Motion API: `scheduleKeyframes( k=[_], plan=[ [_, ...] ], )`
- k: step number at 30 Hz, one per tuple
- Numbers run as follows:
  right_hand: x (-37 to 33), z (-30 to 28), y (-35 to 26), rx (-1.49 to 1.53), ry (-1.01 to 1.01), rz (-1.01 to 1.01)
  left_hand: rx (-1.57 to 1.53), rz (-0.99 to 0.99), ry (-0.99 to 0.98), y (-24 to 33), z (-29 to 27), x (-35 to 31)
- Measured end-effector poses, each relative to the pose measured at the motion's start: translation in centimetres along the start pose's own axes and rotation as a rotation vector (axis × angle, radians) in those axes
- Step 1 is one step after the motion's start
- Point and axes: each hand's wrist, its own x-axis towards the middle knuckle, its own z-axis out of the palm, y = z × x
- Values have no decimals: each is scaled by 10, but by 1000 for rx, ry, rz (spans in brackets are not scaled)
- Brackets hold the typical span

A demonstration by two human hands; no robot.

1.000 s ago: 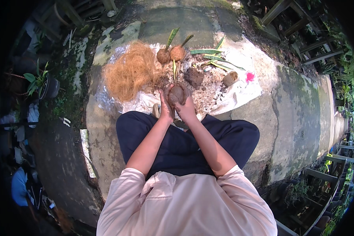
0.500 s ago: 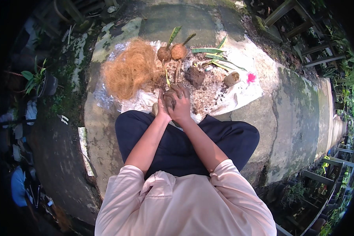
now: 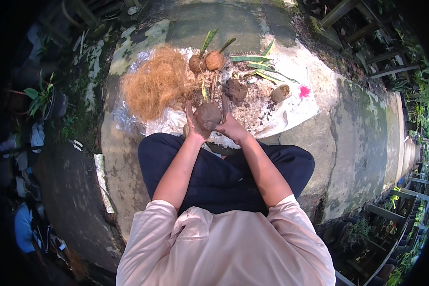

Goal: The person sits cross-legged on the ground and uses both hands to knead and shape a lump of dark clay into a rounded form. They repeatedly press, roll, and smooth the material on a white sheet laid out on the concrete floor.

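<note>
Between my hands sits a round ball of wet brown soil (image 3: 208, 116), with a short yellow-edged green leaf (image 3: 205, 91) standing up out of it. My left hand (image 3: 194, 126) cups its left side, fingers stretched along it and palm partly underneath. My right hand (image 3: 234, 128) holds the right side, thumb against the near face and fingers pointing away; the undersides are hidden. Just beyond lie a dark lump of soil (image 3: 236, 90) and two fibre-wrapped balls, one brown (image 3: 196, 64) and one orange-brown (image 3: 215, 60), each with an upright leaf.
A heap of tan coconut fibre (image 3: 155, 86) covers the left of the white sack (image 3: 297, 107). Cut snake plant leaves (image 3: 264, 66), a soil-filled cylinder (image 3: 280, 93) and a bright pink bundle (image 3: 305, 91) lie to the right. A potted plant (image 3: 57, 102) stands far left.
My right hand has come off the top of the soil ball and shifted to its right side, so the ball's rounded top now shows. The left hand still cups it.
</note>
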Motion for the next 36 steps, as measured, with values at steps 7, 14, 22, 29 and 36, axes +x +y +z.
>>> scheduleKeyframes(
  k=[7,14,22,29,36],
  plan=[
    [-7,-13,5,324,-280,357,-5,-151,-176,6,-7,-2],
    [-11,-38,0,283,-323,338,100,-101,-135,5,-10,-2],
    [-9,-36,-35,-75,-105,86,-23,-85,-199,7,-9,-4],
    [-3,23,32,-313,308,-261,27,-85,-174,3,-9,-11],
    [-14,28,7,311,178,-118,258,20,70,-10,1,-13]
  ],
)
